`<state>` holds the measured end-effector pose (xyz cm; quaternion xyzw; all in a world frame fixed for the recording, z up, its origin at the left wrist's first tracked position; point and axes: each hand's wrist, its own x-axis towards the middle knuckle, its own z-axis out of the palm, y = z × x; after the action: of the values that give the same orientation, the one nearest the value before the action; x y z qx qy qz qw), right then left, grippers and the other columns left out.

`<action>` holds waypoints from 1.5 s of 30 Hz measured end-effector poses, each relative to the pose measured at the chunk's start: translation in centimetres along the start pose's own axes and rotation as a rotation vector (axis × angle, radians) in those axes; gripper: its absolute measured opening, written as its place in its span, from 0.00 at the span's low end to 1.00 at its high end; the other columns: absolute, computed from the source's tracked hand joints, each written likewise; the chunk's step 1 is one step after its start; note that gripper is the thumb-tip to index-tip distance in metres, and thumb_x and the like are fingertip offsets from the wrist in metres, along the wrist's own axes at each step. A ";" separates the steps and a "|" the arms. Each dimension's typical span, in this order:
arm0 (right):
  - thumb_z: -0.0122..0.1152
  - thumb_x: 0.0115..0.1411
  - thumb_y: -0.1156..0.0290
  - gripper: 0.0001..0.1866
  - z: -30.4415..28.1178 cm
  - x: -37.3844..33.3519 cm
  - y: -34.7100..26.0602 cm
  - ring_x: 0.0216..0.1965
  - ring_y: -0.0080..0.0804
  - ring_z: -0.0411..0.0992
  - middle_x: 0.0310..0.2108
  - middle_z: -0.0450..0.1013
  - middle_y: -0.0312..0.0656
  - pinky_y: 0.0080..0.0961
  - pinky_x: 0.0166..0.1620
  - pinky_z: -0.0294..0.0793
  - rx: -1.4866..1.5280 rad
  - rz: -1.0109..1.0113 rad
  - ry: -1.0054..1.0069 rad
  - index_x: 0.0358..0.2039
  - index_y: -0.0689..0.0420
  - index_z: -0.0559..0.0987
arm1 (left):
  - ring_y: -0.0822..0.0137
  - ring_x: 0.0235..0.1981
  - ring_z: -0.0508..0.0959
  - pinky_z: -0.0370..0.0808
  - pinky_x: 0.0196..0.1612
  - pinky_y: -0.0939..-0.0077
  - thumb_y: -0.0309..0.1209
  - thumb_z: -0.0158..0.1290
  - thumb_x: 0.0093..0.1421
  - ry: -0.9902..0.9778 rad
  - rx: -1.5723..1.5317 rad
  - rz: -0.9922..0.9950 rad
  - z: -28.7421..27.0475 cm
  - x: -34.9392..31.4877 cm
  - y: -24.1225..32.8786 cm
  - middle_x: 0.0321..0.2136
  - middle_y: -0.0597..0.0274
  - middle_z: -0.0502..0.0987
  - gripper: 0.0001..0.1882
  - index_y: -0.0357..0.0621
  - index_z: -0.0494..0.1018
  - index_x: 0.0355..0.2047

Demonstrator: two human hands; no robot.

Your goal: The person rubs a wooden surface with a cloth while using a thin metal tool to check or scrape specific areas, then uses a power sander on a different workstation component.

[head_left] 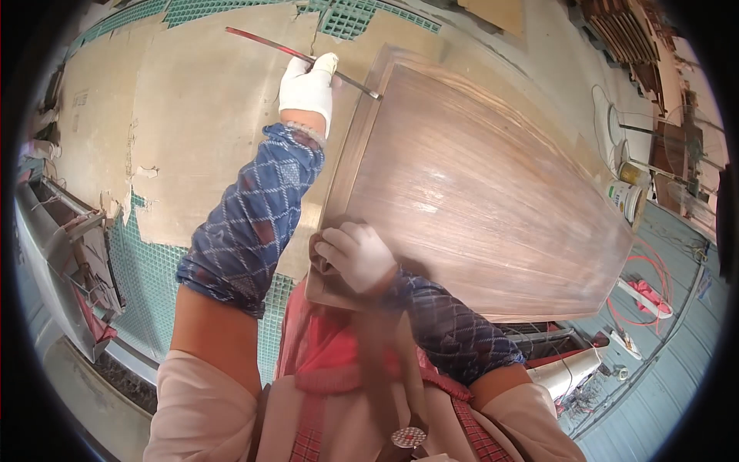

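A wooden cabinet-door-like panel (469,185) with brown grain and a raised frame lies in front of me. My left hand (306,85), in a white glove, is closed around a slender paintbrush-like stick (265,41), red toward its far end. Its narrow tip meets the panel's inner frame edge near the far left corner. At the near left corner, my right hand (356,254) rests on the frame, also gloved in white. Those fingers are curled over a small brown piece (320,254), perhaps a cloth or pad, mostly hidden by the hand.
Worn cardboard sheets (208,100) cover a green mesh surface (158,277) on the left. Beyond the panel's right end stand a white bucket (622,199) and a fan (677,142). A red hose (654,266) and a metal trough (570,373) lie at the right.
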<state>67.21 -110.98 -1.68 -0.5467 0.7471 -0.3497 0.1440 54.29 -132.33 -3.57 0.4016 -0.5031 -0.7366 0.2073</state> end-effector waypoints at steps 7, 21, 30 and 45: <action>0.55 0.51 0.68 0.16 0.1 0.0 0.2 0.43 0.37 0.67 0.42 0.71 0.39 0.34 0.47 0.69 0.012 -0.005 0.002 0.40 0.56 0.78 | 0.76 0.21 0.68 0.64 0.25 0.80 0.32 0.57 0.59 -0.016 0.060 0.015 -2.2 -3.8 0.2 0.21 0.67 0.71 0.09 0.40 0.71 0.32; 0.59 0.50 0.67 0.14 1.1 -0.1 1.9 0.48 0.36 0.68 0.44 0.71 0.37 0.34 0.46 0.70 -0.209 0.065 -0.200 0.39 0.50 0.78 | 0.71 0.28 0.74 0.74 0.34 0.77 0.28 0.54 0.63 0.160 -0.074 -0.109 -15.5 -17.3 0.4 0.29 0.62 0.74 0.09 0.38 0.69 0.41; 0.61 0.53 0.69 0.09 -4.0 9.0 5.7 0.43 0.43 0.70 0.37 0.74 0.38 0.39 0.44 0.71 -0.423 0.422 -0.172 0.36 0.47 0.79 | 0.56 0.35 0.77 0.78 0.45 0.55 0.28 0.53 0.63 0.300 -0.320 -0.085 -19.9 -20.0 1.2 0.26 0.58 0.72 0.09 0.36 0.66 0.39; 0.57 0.44 0.68 0.13 4.1 -7.0 -5.0 0.33 0.36 0.69 0.35 0.71 0.36 0.32 0.34 0.71 0.024 -0.114 -0.059 0.33 0.54 0.77 | 0.75 0.23 0.71 0.76 0.33 0.76 0.27 0.57 0.59 0.151 -0.136 -0.041 -10.8 -15.7 -3.2 0.26 0.68 0.72 0.06 0.42 0.70 0.32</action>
<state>75.77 -106.86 -2.36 -0.5967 0.7059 -0.3499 0.1526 72.55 -126.11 -2.28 0.4512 -0.4267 -0.7407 0.2563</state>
